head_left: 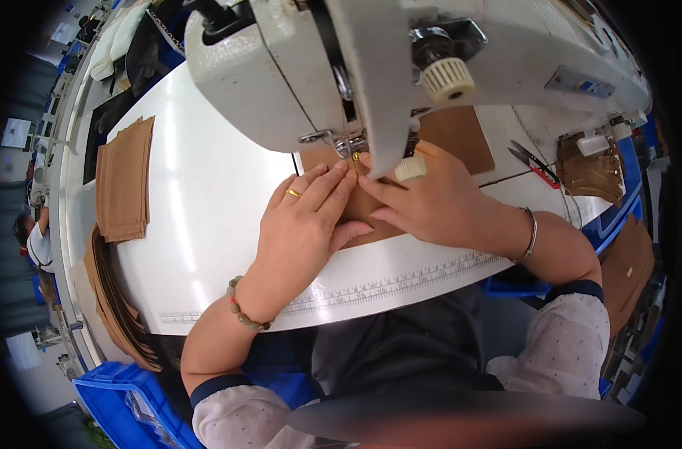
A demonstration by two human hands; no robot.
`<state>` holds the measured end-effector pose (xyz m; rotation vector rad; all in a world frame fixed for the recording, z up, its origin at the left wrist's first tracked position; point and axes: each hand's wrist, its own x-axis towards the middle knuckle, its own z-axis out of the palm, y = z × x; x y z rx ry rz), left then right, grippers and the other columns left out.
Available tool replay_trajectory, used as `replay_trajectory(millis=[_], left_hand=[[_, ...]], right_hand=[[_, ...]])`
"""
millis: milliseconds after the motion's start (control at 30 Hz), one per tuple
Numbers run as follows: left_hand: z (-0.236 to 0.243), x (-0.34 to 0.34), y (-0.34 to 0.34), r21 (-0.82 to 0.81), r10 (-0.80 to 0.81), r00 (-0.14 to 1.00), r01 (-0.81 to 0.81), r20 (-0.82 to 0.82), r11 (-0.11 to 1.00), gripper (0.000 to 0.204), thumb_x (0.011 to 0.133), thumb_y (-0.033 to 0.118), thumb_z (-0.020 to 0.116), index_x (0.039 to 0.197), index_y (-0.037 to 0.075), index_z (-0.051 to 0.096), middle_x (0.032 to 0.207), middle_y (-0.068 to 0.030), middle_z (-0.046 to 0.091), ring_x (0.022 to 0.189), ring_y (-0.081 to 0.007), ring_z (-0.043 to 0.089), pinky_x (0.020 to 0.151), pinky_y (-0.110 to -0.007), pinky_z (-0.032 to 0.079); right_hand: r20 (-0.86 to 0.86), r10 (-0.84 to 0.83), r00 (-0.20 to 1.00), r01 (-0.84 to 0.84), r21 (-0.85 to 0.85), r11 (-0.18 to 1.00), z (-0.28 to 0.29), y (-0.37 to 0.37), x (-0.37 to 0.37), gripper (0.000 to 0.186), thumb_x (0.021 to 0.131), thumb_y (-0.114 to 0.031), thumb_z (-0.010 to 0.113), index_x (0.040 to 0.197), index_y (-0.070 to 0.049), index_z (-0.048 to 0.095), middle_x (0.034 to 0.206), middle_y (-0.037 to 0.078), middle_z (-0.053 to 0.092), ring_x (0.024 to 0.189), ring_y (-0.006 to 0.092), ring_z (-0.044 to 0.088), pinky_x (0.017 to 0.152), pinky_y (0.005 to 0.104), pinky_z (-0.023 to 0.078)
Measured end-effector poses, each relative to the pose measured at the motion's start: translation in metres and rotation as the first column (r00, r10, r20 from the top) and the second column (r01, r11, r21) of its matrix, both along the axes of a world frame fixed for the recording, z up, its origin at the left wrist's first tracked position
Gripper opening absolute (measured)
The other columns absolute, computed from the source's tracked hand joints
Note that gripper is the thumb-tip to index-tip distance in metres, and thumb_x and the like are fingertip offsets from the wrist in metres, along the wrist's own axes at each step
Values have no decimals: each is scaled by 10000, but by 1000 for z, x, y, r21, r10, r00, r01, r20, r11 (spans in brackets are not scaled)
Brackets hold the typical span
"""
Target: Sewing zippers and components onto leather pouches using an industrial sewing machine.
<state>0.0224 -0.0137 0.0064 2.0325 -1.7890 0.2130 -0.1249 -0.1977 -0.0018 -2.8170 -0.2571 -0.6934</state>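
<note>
A white sewing machine (259, 75) stands over the white table top (176, 194). Under its presser foot (348, 146) lies a brown flat piece of material (375, 232). My left hand (300, 221) rests on that piece just left of the foot, fingers stretched out flat, a ring and a beaded bracelet on it. My right hand (431, 194) lies on the piece at the right with fingers apart, partly behind the machine's head. The fingertips of both hands are near each other by the needle area, whose exact point is hidden.
Stacked brown pieces (124, 179) lie at left, more (116, 299) at the table's edge. Scissors (536, 163) and a brown bundle (592, 168) lie right. A blue crate (131, 404) is at lower left, brown sheets (629, 269) far right. Another person (40, 243) works at far left.
</note>
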Motion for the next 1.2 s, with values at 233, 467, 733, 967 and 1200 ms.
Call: replay_trajectory(millis=[233, 467, 733, 967, 1200], left_hand=[[0, -4, 1, 98, -24, 998, 17, 66, 995, 630, 755, 420, 820, 1224, 10, 730, 1264, -125, 715, 1179, -306, 663, 1017, -403, 526], [1, -5, 0, 87, -15, 998, 10, 58, 996, 625, 749, 419, 824, 1213, 10, 737, 1243, -133, 718, 1173, -305, 670, 1001, -400, 537], [-2, 0, -2, 85, -18, 999, 15, 36, 996, 598, 742, 416, 827, 1180, 16, 749, 1226, -127, 715, 1171, -313, 668, 991, -409, 537], [-7, 6, -8, 105, 2, 996, -11, 89, 994, 614, 766, 434, 804, 1208, 14, 733, 1271, -101, 697, 1194, -318, 659, 1007, -438, 524], [-6, 8, -9, 103, 1, 996, -10, 86, 995, 596, 783, 439, 803, 1198, 17, 736, 1278, -108, 694, 1165, -326, 669, 958, -429, 545]], right_hand=[[-292, 270, 917, 338, 930, -142, 5, -33, 9, 186, 976, -194, 661, 959, -31, 749, 877, 102, 746, 682, 170, 680, 609, 315, 537], [-330, 92, 939, 241, 827, 507, -3, -23, 3, 220, 954, -220, 714, 1046, -23, 746, 1032, 80, 762, 819, 190, 702, 720, 312, 559], [-23, -98, 995, 98, -2, 995, -12, 1, -2, 281, 834, -225, 768, 1038, -33, 749, 1229, 79, 728, 1126, 245, 660, 933, 369, 534], [27, -122, 992, 123, -50, 991, -14, -5, 6, 257, 852, -227, 747, 1019, -33, 760, 1233, 73, 731, 1112, 227, 663, 911, 359, 532], [60, -112, 992, 116, -68, 991, -16, -7, 6, 259, 865, -238, 748, 1023, -33, 764, 1233, 68, 728, 1104, 223, 660, 903, 348, 529]])
